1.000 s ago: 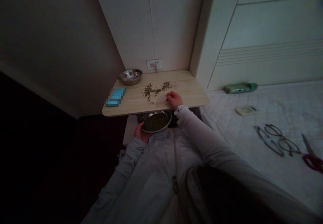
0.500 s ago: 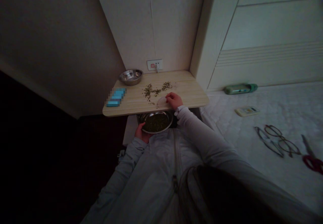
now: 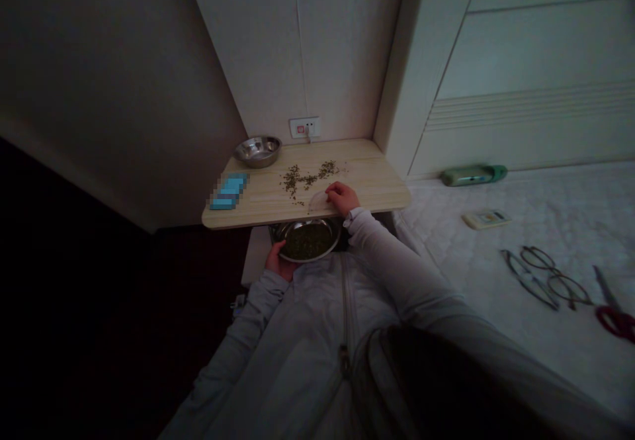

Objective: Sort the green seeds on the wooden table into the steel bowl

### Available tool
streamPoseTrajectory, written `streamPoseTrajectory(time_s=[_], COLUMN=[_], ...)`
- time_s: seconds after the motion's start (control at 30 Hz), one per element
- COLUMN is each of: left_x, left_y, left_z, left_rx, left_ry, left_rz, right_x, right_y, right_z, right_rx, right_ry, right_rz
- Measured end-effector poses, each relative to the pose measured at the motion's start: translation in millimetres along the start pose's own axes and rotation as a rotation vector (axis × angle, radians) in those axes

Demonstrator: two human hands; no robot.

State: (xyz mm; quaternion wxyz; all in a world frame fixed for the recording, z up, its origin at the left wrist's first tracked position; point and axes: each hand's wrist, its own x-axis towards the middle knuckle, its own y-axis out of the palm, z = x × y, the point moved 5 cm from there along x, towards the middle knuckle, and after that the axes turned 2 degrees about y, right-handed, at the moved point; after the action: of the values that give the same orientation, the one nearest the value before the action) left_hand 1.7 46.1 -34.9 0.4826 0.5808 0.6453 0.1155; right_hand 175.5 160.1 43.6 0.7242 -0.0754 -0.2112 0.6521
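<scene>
My left hand (image 3: 280, 265) grips the near left rim of a steel bowl (image 3: 328, 252), thumb over the edge. Dark greenish small pieces, perhaps beans or seeds, cover the bowl's bottom; the bowl sits just below the front edge of a small wooden table (image 3: 258, 196). On the tabletop my right hand (image 3: 343, 199) pinches a thin clear sheet-like piece (image 3: 318, 201) whose exact kind I cannot make out. Beyond that piece, loose small greenish-brown bits (image 3: 292, 180) lie scattered over the wood.
A second steel bowl (image 3: 258, 153) stands at the table's back left, behind a blurred-out blue item (image 3: 229, 192). A wall socket (image 3: 304, 127) is behind. On the white bed lie a green bottle-like object (image 3: 473, 175), a remote (image 3: 486, 219), glasses (image 3: 567, 288) and scissors (image 3: 615, 321).
Almost nothing differs. Both hands keep their places and their holds, and the scattered bits look the same; the view has shifted very slightly.
</scene>
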Motion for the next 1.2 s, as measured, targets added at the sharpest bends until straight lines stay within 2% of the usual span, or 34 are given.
streamPoseTrajectory(time_s=[0.17, 0.37, 0.8, 0.93, 1.2], left_x=[0.8, 0.5, 3.6, 1.9, -0.3], left_y=[1.2, 1.0, -1.1, 1.0, 3.2], left_z=[1.1, -0.2, 0.0, -0.2, -0.9], left_rx=[-0.015, 0.004, -0.013, 0.0, 0.015], left_ry=[-0.016, -0.001, -0.013, -0.01, 0.007], left_rz=[0.041, 0.01, 0.031, 0.037, 0.034], right_x=[1.3, 2.4, 6.3, 7.0, 3.6], right_y=[0.0, -0.5, 3.8, 2.9, 2.7], right_z=[-0.9, -1.0, -6.7, -7.0, -1.2], right_rx=[0.036, 0.02, 0.068, 0.091, 0.036], right_ry=[-0.009, -0.005, -0.003, -0.007, -0.022], right_rz=[-0.008, -0.007, 0.034, 0.011, 0.038])
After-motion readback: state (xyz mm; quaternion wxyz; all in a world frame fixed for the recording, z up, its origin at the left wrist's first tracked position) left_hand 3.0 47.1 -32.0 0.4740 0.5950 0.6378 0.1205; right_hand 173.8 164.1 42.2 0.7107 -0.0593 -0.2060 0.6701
